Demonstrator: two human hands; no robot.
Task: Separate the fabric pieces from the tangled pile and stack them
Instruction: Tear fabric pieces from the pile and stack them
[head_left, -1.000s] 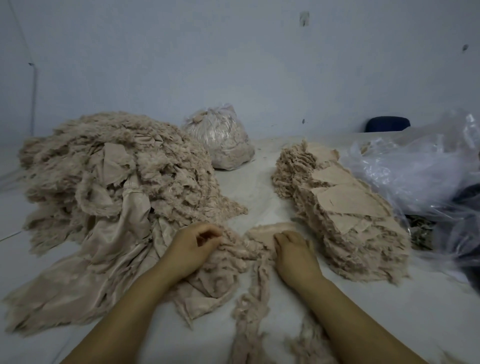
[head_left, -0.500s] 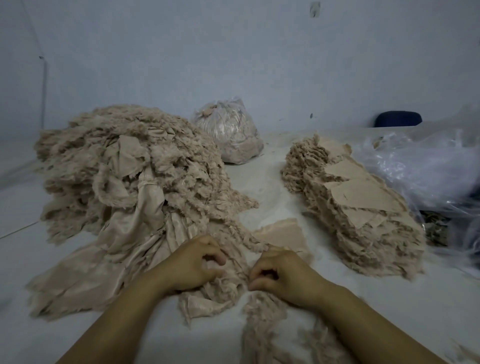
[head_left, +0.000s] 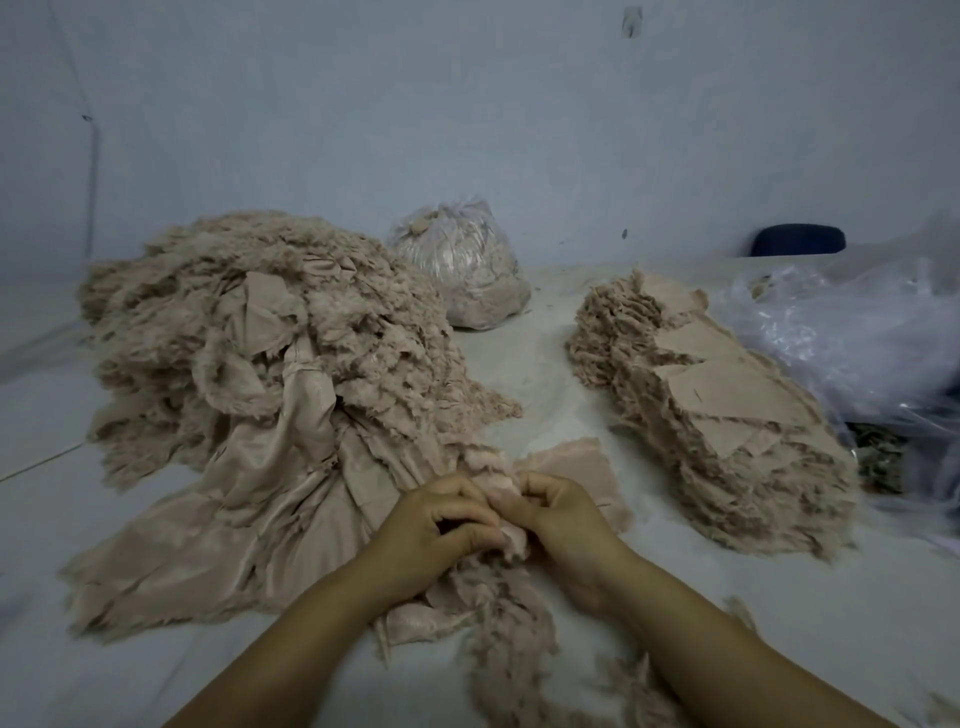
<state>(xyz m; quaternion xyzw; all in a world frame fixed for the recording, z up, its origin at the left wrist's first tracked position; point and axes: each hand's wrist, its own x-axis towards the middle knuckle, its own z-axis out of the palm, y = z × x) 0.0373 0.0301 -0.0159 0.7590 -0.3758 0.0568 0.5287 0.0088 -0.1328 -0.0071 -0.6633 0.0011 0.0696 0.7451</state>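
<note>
Broadly, a pale grey table (head_left: 545, 364) fills the lower view, and the tangled pile (head_left: 260, 353) of beige fabric is the biggest thing on it, a frayed heap with long satin-like folds spilling off its near side. Taking that pile as the landmark: to its right, well apart across a bare strip of table, lies the stack (head_left: 717, 415) of flat, ragged-edged pieces, laid in an overlapping row. Right of the stack, farther from the pile, crumpled clear plastic sheeting (head_left: 857, 332) is bunched up. Behind the pile's right shoulder, near the wall, sits a clear plastic bag (head_left: 462, 275) stuffed with more beige scraps. Beyond the sheeting, a dark blue chair back (head_left: 800, 240) shows against the wall.

At the pile's near right edge both hands meet, touching each other. The left hand (head_left: 436, 535) has its fingers curled and pinched onto a fuzzy fabric strip (head_left: 506, 525); the right hand (head_left: 561, 519) has its fingers bent inward and closed on the same strip. A flat fabric piece (head_left: 576, 462) lies on the table just beyond the right hand's knuckles. Frayed strands (head_left: 514, 665) trail from the hands toward the viewer.
</note>
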